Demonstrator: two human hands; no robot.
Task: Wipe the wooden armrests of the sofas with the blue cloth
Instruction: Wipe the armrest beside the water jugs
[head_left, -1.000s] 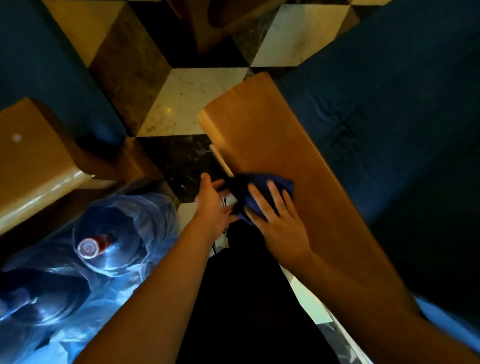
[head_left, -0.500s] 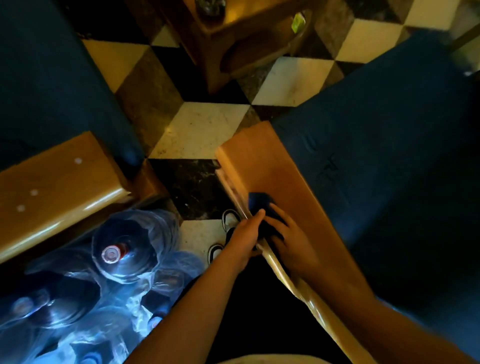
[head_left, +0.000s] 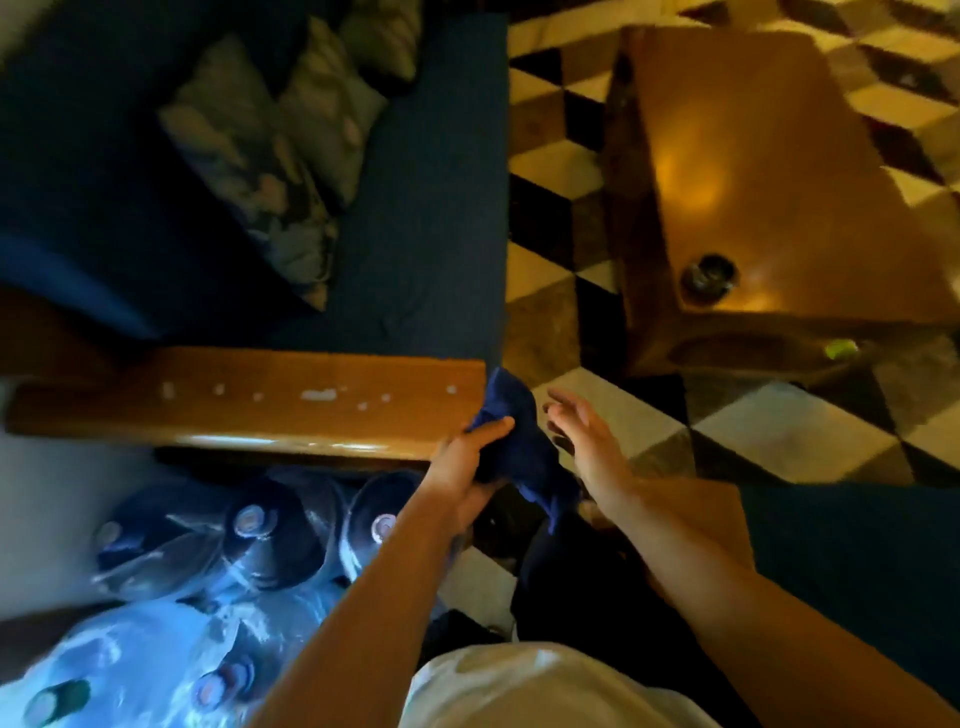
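My left hand (head_left: 464, 464) grips the blue cloth (head_left: 514, 447), which hangs bunched at the right end of a long wooden armrest (head_left: 249, 402) marked with several white specks. My right hand (head_left: 587, 439) hovers just right of the cloth with fingers spread, holding nothing. A second wooden armrest (head_left: 711, 512) lies partly hidden under my right forearm, beside a dark blue sofa seat (head_left: 852, 561).
The left sofa (head_left: 426, 218) carries patterned cushions (head_left: 280, 150). Several large water bottles (head_left: 270, 535) in plastic wrap stand below the left armrest. A wooden coffee table (head_left: 769, 171) with a small dark dish (head_left: 709, 275) stands on the checkered floor (head_left: 800, 441).
The view swung left from the right sofa's armrest to the left sofa's. The cloth passed to my left hand at that armrest's end, and my right hand let go and opened.
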